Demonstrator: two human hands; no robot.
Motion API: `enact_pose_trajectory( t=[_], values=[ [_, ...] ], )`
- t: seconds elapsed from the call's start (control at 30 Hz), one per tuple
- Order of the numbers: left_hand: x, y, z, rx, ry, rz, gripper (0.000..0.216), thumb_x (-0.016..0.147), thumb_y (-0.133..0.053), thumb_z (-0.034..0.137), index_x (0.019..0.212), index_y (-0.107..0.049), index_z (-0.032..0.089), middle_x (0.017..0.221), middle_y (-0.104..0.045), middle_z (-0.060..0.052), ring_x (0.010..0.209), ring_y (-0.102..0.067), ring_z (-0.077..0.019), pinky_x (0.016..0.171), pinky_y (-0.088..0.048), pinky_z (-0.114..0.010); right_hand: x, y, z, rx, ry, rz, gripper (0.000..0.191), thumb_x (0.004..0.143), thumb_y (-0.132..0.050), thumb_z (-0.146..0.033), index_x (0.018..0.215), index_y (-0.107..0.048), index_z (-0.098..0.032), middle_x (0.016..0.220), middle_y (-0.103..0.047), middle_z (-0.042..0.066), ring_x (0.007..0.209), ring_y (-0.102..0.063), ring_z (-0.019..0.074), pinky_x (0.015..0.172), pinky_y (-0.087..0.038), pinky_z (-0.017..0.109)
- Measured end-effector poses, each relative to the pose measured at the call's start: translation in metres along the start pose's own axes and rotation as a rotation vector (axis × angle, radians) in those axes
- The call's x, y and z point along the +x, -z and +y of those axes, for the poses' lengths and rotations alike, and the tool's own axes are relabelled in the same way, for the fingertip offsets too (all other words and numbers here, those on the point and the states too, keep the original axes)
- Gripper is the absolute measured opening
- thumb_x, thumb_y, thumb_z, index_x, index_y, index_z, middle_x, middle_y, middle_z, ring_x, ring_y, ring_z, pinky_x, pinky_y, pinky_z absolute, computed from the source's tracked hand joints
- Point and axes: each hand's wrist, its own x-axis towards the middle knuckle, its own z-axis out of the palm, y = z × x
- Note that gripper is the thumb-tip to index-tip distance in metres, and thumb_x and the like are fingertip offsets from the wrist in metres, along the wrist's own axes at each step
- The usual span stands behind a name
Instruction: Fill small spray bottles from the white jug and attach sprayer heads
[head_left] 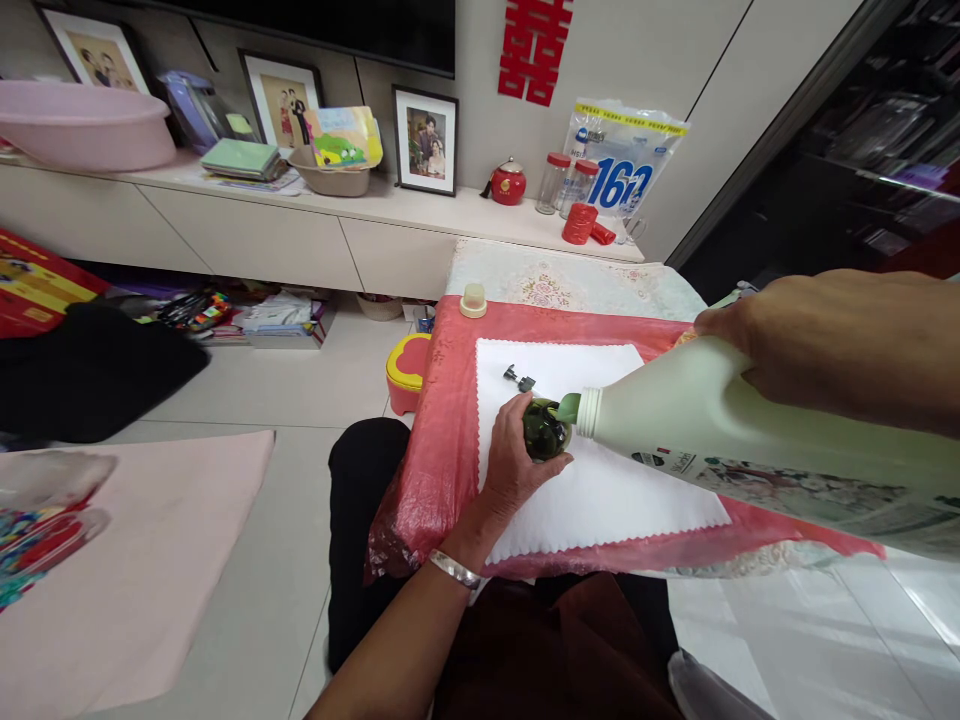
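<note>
My left hand is wrapped round a small dark green bottle, seen from above. A large pale green detergent jug is tilted almost flat, with my right hand closed round its handle. The jug's green spout meets the small bottle's mouth; whether liquid is flowing I cannot make out. Beyond my left hand, a black pump top lies on a white scalloped cloth. A pale translucent cap stands at the table's far left corner.
The small table wears a red plastic cover. A red and yellow stool stands left of it. Behind, a low cabinet bears picture frames, a pink basin, glass jars and a red pot. A pink mat lies left.
</note>
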Motion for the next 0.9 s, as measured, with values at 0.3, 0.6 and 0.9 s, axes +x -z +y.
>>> enact_pose_trajectory(
  t=[0.3, 0.6, 0.9],
  values=[
    [0.000, 0.000, 0.001, -0.009, -0.002, 0.003, 0.095, 0.076, -0.081, 0.061, 0.150, -0.036, 0.021, 0.139, -0.053, -0.017, 0.128, -0.057, -0.0358, 0.108, -0.050, -0.056, 0.016, 0.041, -0.055, -0.347, -0.034, -0.550, 0.031, 0.064, -0.064, -0.017, 0.087, -0.077, -0.033, 0.077, -0.064, 0.004, 0.056, -0.060, 0.0186, 0.053, -0.042, 0.031],
    [0.000, 0.000, 0.002, 0.001, 0.000, 0.001, 0.094, 0.076, -0.082, 0.059, 0.150, -0.036, 0.022, 0.139, -0.053, -0.017, 0.129, -0.057, -0.0355, 0.108, -0.050, -0.055, 0.014, 0.036, -0.047, -0.277, -0.064, -0.543, 0.026, 0.065, -0.070, -0.014, 0.085, -0.077, -0.030, 0.079, -0.067, 0.005, 0.059, -0.061, 0.0205, 0.057, -0.044, 0.034],
    [0.000, 0.001, 0.001, -0.012, 0.004, -0.006, 0.095, 0.076, -0.082, 0.059, 0.150, -0.036, 0.021, 0.141, -0.053, -0.018, 0.130, -0.056, -0.0363, 0.109, -0.049, -0.056, 0.016, 0.037, -0.049, -0.322, -0.065, -0.555, 0.028, 0.063, -0.069, -0.017, 0.084, -0.076, -0.033, 0.075, -0.064, 0.003, 0.052, -0.057, 0.0168, 0.051, -0.039, 0.030]
  ],
)
